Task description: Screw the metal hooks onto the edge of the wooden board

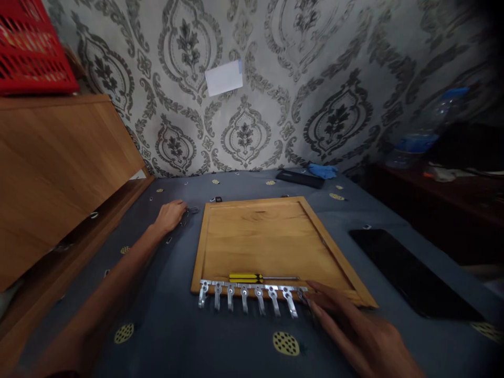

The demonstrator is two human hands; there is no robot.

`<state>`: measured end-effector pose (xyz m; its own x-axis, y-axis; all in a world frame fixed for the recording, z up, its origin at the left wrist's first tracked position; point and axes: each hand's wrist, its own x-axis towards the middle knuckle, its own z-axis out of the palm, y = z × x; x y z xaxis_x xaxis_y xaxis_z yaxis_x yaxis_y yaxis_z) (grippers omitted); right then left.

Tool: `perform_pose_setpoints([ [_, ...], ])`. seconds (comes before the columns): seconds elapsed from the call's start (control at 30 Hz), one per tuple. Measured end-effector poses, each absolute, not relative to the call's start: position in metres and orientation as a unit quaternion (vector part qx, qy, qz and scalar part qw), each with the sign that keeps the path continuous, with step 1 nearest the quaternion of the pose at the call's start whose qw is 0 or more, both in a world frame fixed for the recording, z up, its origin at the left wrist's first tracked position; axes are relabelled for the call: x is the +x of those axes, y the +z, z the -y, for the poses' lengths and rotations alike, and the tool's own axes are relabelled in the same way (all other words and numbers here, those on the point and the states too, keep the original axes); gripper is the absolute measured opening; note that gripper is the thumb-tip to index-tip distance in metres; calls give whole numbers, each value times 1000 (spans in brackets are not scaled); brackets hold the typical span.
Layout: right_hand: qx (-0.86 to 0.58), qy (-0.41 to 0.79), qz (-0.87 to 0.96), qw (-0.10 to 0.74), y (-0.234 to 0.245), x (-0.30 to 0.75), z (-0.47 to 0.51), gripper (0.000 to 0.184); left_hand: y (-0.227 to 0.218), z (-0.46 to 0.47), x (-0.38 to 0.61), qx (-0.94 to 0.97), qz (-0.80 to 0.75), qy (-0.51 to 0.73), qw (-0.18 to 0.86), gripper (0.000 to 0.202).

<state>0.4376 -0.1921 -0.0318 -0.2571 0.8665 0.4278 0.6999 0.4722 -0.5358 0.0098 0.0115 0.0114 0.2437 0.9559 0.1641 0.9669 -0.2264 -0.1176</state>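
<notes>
A wooden tray-like board (271,236) lies on the blue-grey cloth in front of me. Along its near edge runs a metal hook rail (252,295) with several hooks. A yellow-and-black screwdriver (260,277) lies on the board just behind the rail. My right hand (354,331) rests at the rail's right end, fingers stretched out and touching the last hook. My left hand (170,215) reaches far left of the board, fingers curled on a small metal piece (192,210) on the cloth.
A wooden cabinet (55,173) with a red crate (31,47) on top stands at left. A black flat slab (409,273) lies at right, a dark case (301,178) and blue cloth (323,170) near the patterned wall. Small metal bits dot the blue-grey cloth.
</notes>
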Motion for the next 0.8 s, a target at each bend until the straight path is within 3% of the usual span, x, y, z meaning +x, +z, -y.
perform_pose_setpoints([
  [0.47, -504, 146, 778, 345, -31, 439, 192, 31, -10, 47, -16, -783, 614, -96, 34, 29],
  [0.8, -518, 142, 777, 329, -25, 433, 197, 29, -6, 45, -10, -790, 608, -54, 49, 29],
])
